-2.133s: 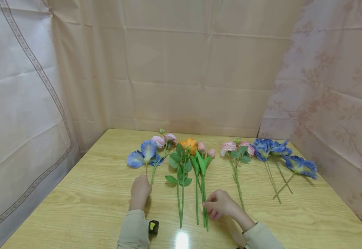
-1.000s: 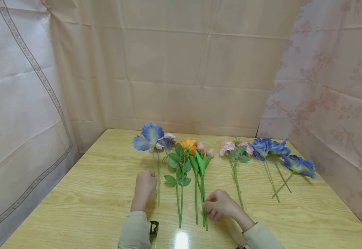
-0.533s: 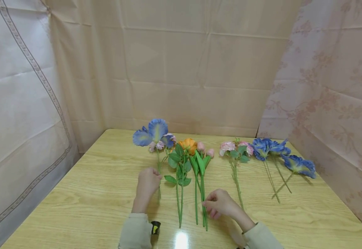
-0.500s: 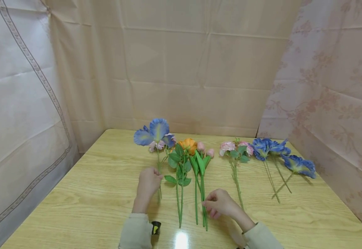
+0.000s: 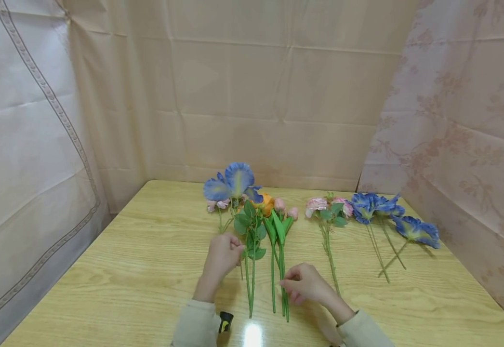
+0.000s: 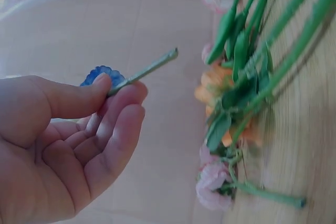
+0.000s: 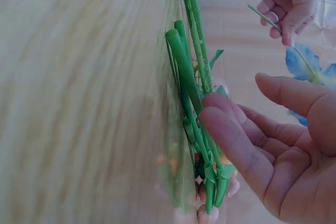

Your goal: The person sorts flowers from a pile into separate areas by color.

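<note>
Head view: a blue-petalled artificial iris on a thin green stem (image 5: 233, 182) is being pinched by the left hand (image 5: 222, 254), raised clear of the laid stems; the right hand (image 5: 306, 284), apparently half-curled, is steadying the green tulip stems (image 5: 283, 284).

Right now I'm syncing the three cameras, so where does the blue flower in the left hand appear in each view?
Head: the blue flower stands raised at centre, above the left hand pinching its stem.
Left wrist: only a bit of blue petal shows behind the thumb, stem end pointing upper right.
Right wrist: blue petals at the right edge, below the left hand.
Shared landmark: the green stems lying on the table.
</note>
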Demonstrator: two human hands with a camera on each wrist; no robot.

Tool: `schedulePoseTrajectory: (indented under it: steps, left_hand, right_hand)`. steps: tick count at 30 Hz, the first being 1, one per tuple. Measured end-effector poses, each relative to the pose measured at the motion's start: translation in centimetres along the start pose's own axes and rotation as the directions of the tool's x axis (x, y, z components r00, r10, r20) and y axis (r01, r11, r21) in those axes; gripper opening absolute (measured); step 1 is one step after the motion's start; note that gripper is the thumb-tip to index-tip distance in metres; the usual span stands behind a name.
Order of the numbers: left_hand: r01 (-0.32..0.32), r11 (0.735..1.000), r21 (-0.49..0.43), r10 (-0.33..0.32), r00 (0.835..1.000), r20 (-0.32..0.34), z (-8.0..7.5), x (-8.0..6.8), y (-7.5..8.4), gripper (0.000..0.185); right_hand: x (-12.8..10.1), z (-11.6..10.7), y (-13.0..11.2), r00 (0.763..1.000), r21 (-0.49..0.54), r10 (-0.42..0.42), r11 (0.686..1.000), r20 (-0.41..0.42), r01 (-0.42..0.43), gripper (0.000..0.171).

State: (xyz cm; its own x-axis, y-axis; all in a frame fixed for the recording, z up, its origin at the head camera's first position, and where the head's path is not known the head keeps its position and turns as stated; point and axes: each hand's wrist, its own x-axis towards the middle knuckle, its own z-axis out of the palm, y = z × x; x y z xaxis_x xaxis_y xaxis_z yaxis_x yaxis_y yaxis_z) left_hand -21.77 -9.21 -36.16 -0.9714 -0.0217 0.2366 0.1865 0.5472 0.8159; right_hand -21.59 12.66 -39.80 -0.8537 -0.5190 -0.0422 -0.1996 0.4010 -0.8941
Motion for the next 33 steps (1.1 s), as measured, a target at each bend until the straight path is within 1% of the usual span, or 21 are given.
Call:
schedulePoseTrajectory:
  steps: [3,6,9,11,13,15,18,23,27,30,33]
  left_hand:
    - [-0.029,0.999,-0.034,0.031,0.999,0.043,0.6,-0.3,0.5,0.010]
    - [-0.068,0.996,-0.059,0.073,0.994,0.087,1.3,-0.4,1.0,0.010]
    - [-0.093,0.992,-0.089,0.105,0.984,0.144,2.1,-0.6,1.3,0.012]
    - [-0.112,0.988,-0.103,0.130,0.974,0.184,2.7,-0.7,1.4,0.014]
    - [-0.154,0.983,-0.096,0.171,0.963,0.208,3.2,-0.8,1.5,0.016]
    - [-0.202,0.976,-0.078,0.215,0.952,0.218,3.6,-0.9,1.6,0.017]
    - [-0.251,0.968,-0.031,0.252,0.944,0.212,4.0,-0.9,1.7,0.019]
    - [-0.271,0.963,0.004,0.264,0.939,0.221,4.1,-1.1,1.9,0.020]
    - [-0.271,0.962,0.022,0.257,0.935,0.244,4.2,-1.2,1.9,0.018]
    - [-0.243,0.970,0.001,0.233,0.931,0.279,4.2,-1.3,1.9,0.014]
    - [-0.228,0.974,-0.010,0.219,0.923,0.318,4.2,-1.4,1.9,0.013]
  right_hand:
    - [0.1,0.2,0.0,1.000,0.015,-0.019,1.000,-0.005,0.019,0.019]
    - [0.2,0.5,0.1,0.999,0.033,-0.043,0.998,-0.021,0.044,0.022]
    - [0.2,0.8,0.0,0.996,0.077,-0.082,0.993,-0.035,0.084,0.027]
    - [0.3,1.1,-0.1,0.994,0.130,-0.107,0.985,-0.035,0.111,0.030]
    - [0.3,1.4,-0.3,0.990,0.171,-0.134,0.976,-0.035,0.138,0.030]
    - [0.3,1.6,-0.5,0.986,0.187,-0.161,0.968,-0.041,0.166,0.027]
    - [0.3,1.8,-0.7,0.980,0.194,-0.190,0.961,-0.061,0.198,0.024]
    - [0.3,1.9,-0.6,0.973,0.190,-0.218,0.955,-0.081,0.229,0.019]
    - [0.3,1.9,-0.5,0.970,0.138,-0.221,0.962,-0.104,0.234,0.013]
    - [0.3,1.6,-0.5,0.966,0.077,-0.203,0.973,-0.159,0.217,0.009]
    - [0.2,1.0,-0.5,0.954,0.020,-0.187,0.980,-0.236,0.197,0.008]
